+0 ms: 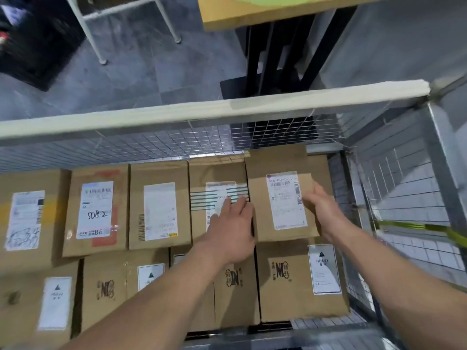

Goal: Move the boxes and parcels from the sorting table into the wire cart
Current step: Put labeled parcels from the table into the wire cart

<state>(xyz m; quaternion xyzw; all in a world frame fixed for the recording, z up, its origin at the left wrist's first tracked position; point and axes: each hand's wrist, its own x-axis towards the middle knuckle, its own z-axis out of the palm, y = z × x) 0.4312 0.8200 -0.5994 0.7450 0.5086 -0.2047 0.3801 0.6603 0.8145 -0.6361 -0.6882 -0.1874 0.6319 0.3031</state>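
I look down into the wire cart (202, 111), which is packed with several brown cardboard boxes. A brown box with a white shipping label (283, 198) lies on top at the far right corner. My left hand (232, 228) rests against that box's left edge, its straight fingers lying across the label of the neighbouring box (217, 178). My right hand (321, 208) holds the box's right edge, thumb on top and fingers hidden down the side.
A padded white rail tops the cart's far mesh wall (151, 145). A yellow-green strap (417, 227) crosses the right mesh side. Beyond the cart are a wooden tabletop (252, 13), white metal legs (96, 46) and a black crate (38, 46).
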